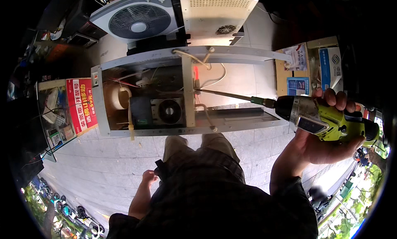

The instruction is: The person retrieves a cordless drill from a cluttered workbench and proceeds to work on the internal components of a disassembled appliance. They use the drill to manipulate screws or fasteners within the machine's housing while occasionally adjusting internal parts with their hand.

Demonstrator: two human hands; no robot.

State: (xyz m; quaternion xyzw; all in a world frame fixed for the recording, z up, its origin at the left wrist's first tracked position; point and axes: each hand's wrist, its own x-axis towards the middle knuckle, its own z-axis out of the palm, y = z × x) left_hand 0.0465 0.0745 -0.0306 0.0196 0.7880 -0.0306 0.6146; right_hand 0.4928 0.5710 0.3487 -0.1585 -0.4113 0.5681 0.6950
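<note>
My right hand [326,144] grips a yellow-green cordless drill [347,127], fingers wrapped over it. Its long bit [227,94] runs left to the cream middle divider [188,90] of a long metal frame [153,52], meeting it near a red light. In the frame's left compartment sit a black square fan [168,111], a white ring-shaped part [118,99] and wires. Cream cables [223,73] loop at the divider. My left hand [149,177] hangs by my left hip, fingers curled; whether it holds anything is unclear.
Behind the frame stand a grey box fan [124,3] and a perforated cream panel [215,19]. Cluttered counters with printed boards flank it, left [76,106] and right [293,86]. My legs [215,144] are on grey paving [82,156]; parked scooters line the lower left rim.
</note>
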